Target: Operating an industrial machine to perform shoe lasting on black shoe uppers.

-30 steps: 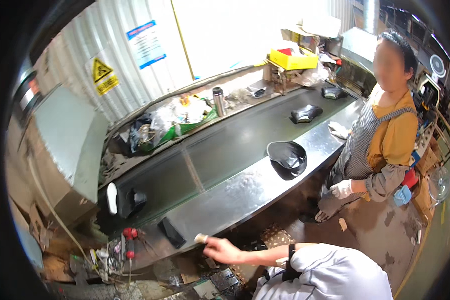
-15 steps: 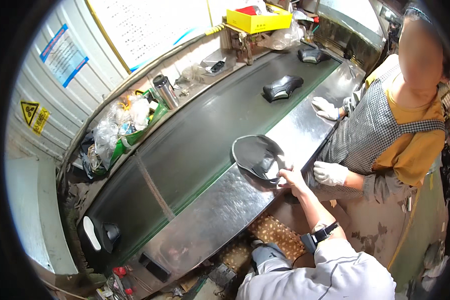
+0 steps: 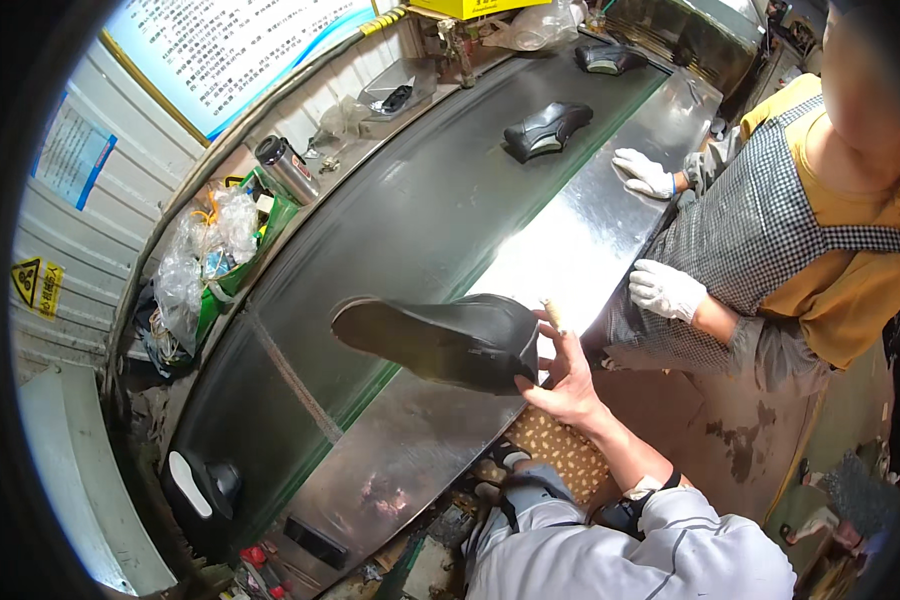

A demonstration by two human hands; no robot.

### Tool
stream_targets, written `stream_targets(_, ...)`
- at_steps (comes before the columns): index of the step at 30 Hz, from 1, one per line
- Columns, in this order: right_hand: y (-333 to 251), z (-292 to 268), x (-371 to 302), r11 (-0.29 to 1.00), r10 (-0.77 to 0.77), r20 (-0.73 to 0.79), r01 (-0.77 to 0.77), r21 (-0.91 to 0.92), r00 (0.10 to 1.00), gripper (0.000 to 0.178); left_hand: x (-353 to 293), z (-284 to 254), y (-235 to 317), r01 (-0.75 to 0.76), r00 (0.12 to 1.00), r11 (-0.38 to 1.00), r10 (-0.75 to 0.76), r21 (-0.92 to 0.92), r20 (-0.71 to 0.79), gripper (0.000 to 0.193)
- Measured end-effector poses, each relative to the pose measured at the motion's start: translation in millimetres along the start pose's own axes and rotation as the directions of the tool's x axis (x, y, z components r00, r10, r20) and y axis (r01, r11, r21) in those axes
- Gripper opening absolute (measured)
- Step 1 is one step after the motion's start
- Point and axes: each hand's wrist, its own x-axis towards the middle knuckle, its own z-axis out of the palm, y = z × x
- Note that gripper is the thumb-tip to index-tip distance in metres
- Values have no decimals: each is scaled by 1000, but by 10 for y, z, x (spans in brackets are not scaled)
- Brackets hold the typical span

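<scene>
My right hand [image 3: 570,388] comes in from the lower right, its fingers and thumb closed on one end of a black shoe [image 3: 440,342]. The shoe is held in the air above the belt's near edge and the metal ledge, its rounded other end pointing left. A pale wrap covers one fingertip, and a dark band circles the wrist. My left hand is out of view. Below the shoe runs a dark green conveyor belt [image 3: 410,230]. Two more black shoes, a nearer one [image 3: 548,131] and a farther one [image 3: 610,60], rest at its far end.
Another person in a checked apron [image 3: 770,240] stands at the right, white-gloved hands near the metal ledge [image 3: 410,440]. A black shoe with a white patch [image 3: 192,484] lies at the belt's left end. A dark phone-like slab [image 3: 315,543], thermos [image 3: 286,170] and plastic bags [image 3: 185,280] line the edges.
My right hand has raised the shoe and turned it, so its long side now shows instead of its opening, with the rounded end out to the left. The view has shifted slightly.
</scene>
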Motion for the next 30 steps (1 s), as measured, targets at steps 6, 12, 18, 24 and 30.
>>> stream_targets(6,-194,285,53,968,152,-4,-150,-201,988,85,264,-141,-371,-357,930,932,361,-65,71,34)
stream_targets(12,-81,-196,-25,883,469,-233,-458,101,852,83,323,187,-435,232,933,897,-96,-376,347,33)
stream_targets(18,598,-232,-244,821,560,-308,-566,77,769,78,373,-53,-1274,96,895,987,-31,-125,445,38)
stream_targets(24,378,-76,-507,866,461,-470,-498,50,753,32,518,167,-1727,197,886,947,-62,-254,459,32)
stream_targets(30,220,752,-797,771,590,-362,-636,-12,722,50,768,-38,-2073,147,907,965,-44,-217,420,34)
